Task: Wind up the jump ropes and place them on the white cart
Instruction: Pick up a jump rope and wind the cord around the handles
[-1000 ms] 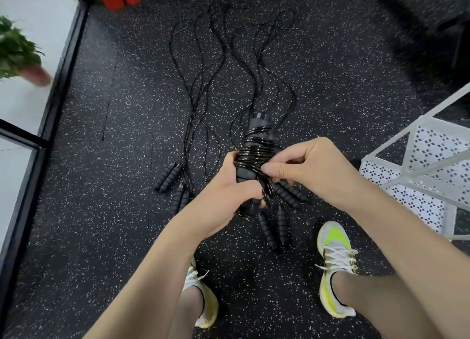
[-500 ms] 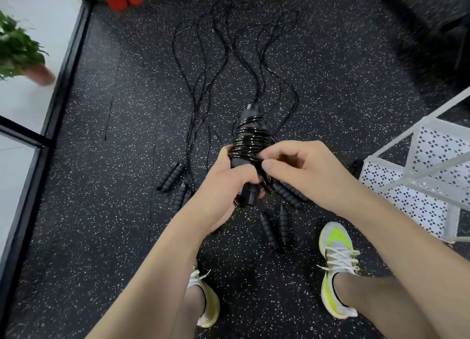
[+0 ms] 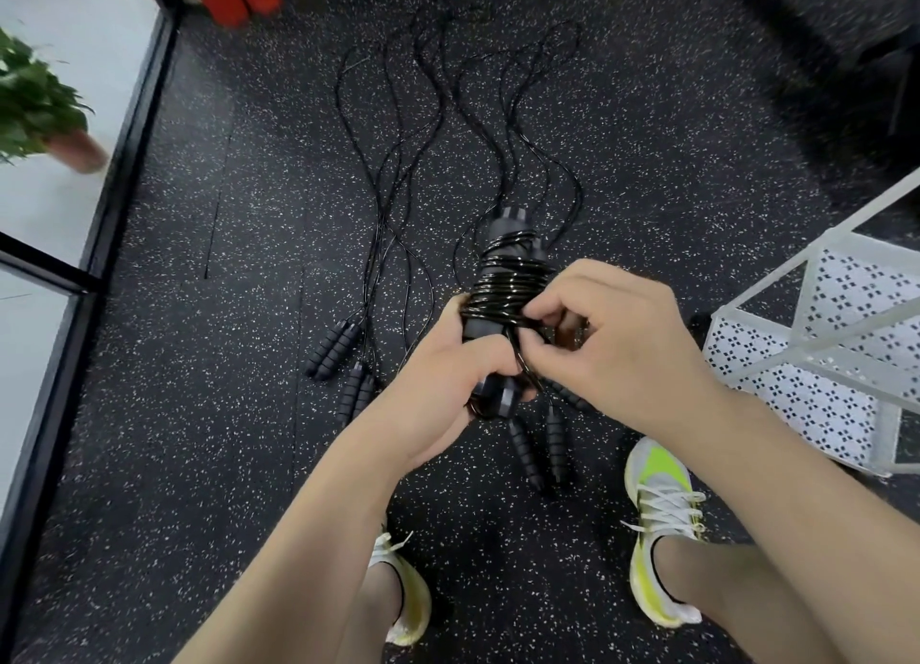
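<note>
My left hand [image 3: 448, 379] grips the paired handles of the jump rope [image 3: 505, 285], its glossy black cord coiled tight around them, held over the speckled floor [image 3: 199, 464]. My right hand [image 3: 617, 334] pinches the loose cord end against the coils with curled fingertips. The cord looks thin, slick and springy, so I judge it will unwind unless tucked under a coil; the foam handles give the surest hold. More ropes [image 3: 388, 205] lie stretched on the floor ahead, and the white cart [image 3: 796, 364] stands near on my right.
</note>
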Available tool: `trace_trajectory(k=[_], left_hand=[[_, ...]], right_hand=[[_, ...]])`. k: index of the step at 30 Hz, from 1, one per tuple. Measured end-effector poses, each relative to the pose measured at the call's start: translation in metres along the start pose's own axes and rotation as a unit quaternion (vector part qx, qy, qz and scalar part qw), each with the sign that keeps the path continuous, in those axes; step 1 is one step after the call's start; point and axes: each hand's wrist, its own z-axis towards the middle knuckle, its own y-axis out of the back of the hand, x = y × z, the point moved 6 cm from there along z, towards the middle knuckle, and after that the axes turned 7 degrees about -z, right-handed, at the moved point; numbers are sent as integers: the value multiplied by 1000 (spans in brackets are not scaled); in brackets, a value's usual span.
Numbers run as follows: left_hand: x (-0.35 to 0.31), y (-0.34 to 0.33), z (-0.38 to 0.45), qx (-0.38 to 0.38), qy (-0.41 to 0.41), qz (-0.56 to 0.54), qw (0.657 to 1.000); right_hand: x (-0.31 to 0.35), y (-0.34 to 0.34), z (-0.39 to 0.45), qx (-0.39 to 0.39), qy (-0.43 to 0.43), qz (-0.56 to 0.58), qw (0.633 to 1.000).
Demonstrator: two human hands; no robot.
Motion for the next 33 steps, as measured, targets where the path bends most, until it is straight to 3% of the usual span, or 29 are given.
trace_trajectory(k=[9,19,25,33], left_hand=[[3,-5,4,-1,-20,-42,999],[5,-2,7,-16,-4,-4,1000],[7,3,6,-15,9,13,1000],[18,8,9,-29,18,66,997]], right_hand=[[7,2,-4,-77,46,-84,992],[1,-4,-7,-43,-24,-61,997],[2,-6,-6,9,-67,-46,997],[4,-17,-2,149,-80,-173,970]])
